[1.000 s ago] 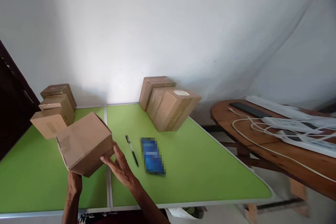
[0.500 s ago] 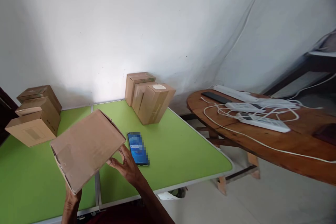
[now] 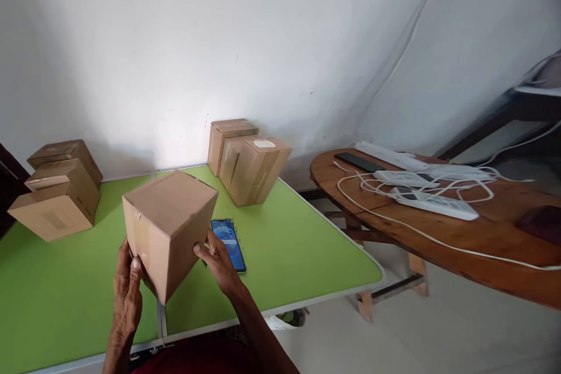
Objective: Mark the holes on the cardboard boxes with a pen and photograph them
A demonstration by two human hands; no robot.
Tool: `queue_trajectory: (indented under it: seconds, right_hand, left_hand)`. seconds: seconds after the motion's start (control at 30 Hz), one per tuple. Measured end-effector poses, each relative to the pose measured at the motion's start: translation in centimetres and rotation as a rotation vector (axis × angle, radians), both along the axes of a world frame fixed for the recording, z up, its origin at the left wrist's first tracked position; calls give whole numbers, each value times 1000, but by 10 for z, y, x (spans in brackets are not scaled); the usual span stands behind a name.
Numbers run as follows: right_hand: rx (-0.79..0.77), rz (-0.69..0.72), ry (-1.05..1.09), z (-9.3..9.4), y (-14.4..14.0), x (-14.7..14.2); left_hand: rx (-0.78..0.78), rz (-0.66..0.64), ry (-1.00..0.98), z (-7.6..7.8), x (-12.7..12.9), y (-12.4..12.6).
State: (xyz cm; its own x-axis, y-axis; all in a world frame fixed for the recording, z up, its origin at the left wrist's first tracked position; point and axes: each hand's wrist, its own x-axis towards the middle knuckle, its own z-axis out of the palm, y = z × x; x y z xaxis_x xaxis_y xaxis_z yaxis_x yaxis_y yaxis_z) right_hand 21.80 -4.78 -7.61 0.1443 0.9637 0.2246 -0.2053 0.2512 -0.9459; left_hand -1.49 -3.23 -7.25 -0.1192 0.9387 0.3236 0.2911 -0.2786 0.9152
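Half-curled, the left hand (image 3: 127,295) and right hand (image 3: 221,263) are clasping a tilted cardboard box (image 3: 166,216) between them above the green table (image 3: 302,257); a phone (image 3: 234,248) is lying on the table, other boxes (image 3: 258,175) standing toward its far edge.

A green table (image 3: 307,257) carries a lit phone (image 3: 232,245), a left box cluster (image 3: 65,197) and a right box cluster (image 3: 252,172).
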Motion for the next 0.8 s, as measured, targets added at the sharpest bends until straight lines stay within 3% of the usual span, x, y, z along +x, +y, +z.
queue_trajectory:
  seconds: [0.23, 0.4, 0.57, 0.8]
  right_hand:
    - [-22, -33, -30, 10, -3, 7]
    - [-86, -45, -38, 14, -5, 8]
    - [-166, 8, -54, 13, -5, 10]
    - [-87, 34, -134, 23, -3, 10]
  left_hand:
    - [-120, -39, 23, 29, 3, -8]
    - [-28, -96, -17, 46, 8, -15]
    - [43, -251, -130, 48, 0, -12]
    - [-118, -302, -282, 54, -9, -7]
